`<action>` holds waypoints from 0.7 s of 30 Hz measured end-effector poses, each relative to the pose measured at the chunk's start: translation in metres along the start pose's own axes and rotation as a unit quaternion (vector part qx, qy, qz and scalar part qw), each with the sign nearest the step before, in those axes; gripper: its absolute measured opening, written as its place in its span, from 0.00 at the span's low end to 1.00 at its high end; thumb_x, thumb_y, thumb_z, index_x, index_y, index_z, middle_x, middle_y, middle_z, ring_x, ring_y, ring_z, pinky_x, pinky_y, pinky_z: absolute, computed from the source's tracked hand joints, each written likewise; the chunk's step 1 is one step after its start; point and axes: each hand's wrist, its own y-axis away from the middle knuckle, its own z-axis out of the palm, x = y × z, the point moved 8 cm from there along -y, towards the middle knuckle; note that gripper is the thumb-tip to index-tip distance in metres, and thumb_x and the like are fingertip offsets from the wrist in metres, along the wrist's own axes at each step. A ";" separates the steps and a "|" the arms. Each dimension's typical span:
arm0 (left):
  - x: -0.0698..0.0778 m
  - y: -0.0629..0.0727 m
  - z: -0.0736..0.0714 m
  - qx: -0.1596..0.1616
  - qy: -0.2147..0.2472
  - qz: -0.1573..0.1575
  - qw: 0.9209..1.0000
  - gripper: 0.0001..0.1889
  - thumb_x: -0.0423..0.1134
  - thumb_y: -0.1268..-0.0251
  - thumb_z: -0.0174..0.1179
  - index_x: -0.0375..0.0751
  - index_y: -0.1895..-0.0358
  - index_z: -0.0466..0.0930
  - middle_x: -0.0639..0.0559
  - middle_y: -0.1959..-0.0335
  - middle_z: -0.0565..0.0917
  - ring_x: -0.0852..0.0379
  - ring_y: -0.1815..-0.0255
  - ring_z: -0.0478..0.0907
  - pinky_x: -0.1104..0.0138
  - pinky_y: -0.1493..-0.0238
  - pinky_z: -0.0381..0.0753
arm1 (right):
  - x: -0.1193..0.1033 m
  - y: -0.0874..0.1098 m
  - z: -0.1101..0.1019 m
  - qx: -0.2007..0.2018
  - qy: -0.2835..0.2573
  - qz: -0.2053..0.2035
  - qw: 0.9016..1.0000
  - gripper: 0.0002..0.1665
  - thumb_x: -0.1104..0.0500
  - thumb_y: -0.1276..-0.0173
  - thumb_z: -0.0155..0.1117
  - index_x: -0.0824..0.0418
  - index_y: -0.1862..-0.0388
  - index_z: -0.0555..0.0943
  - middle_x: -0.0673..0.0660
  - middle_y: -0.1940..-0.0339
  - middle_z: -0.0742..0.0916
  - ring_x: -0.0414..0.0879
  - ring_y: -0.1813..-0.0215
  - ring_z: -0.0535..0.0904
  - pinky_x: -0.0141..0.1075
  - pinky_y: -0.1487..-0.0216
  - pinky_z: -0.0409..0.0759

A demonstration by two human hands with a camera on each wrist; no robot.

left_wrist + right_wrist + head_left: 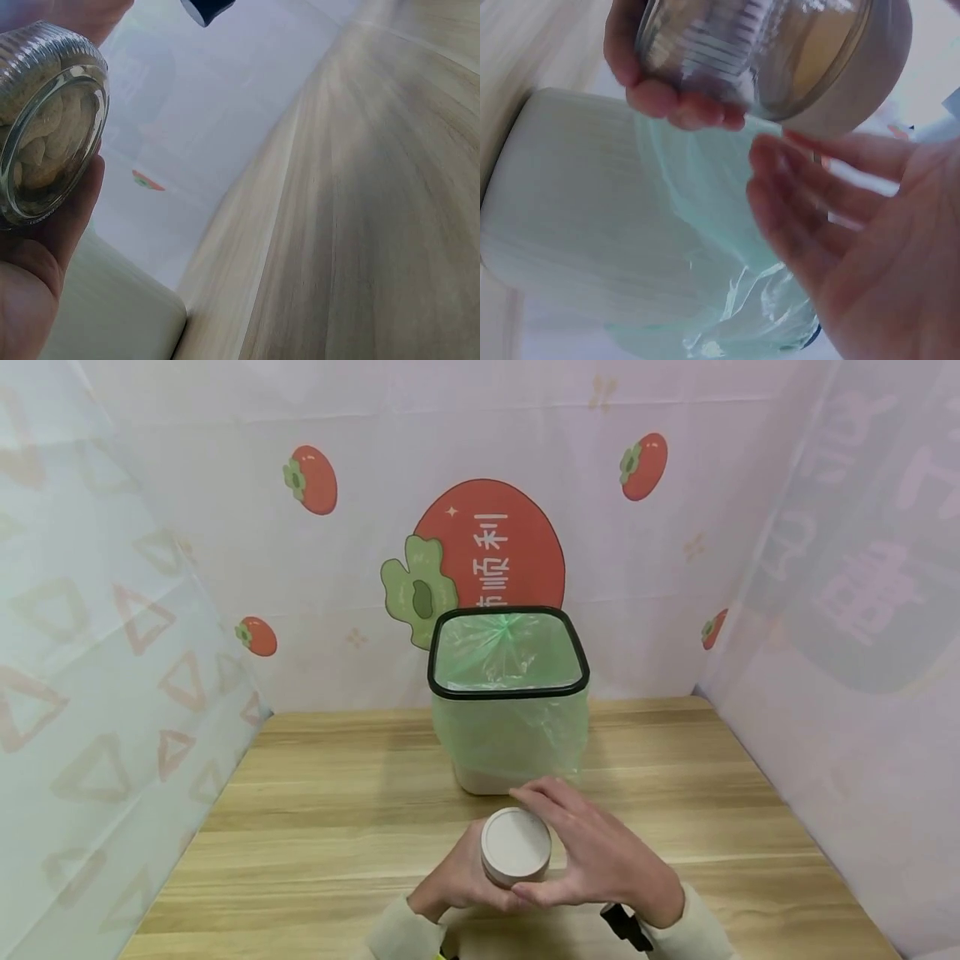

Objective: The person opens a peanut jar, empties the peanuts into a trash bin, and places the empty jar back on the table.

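Observation:
A glass jar [56,135] with a ribbed side holds pale brown, nut-like pieces whose exact kind is unclear. My left hand [467,870] grips its body, fingers wrapped round the glass, and keeps it raised off the table. On top sits a whitish round lid [516,842]. My right hand [603,852] is at this lid, thumb at its near edge and forefinger at its far edge. In the right wrist view, the other fingers [780,225] of that hand are bent below the lid, apart from the glass.
Just beyond the hands stands a pale bin [510,735] with a green plastic bag [517,652] inside and a black rim [510,695] round its mouth. Wood-grain table [315,827] lies underneath. Printed cloth walls [360,460] enclose the back and both sides.

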 end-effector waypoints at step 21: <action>-0.005 -0.003 0.003 0.014 0.012 -0.023 1.000 0.38 0.27 0.54 0.77 0.37 0.33 0.75 0.32 0.46 0.85 0.60 0.47 0.85 0.61 0.41 0.87 | 0.003 0.000 -0.004 0.035 -0.013 0.019 0.999 0.35 0.30 0.46 0.81 0.51 0.50 0.84 0.42 0.54 0.80 0.33 0.55 0.77 0.28 0.56 0.83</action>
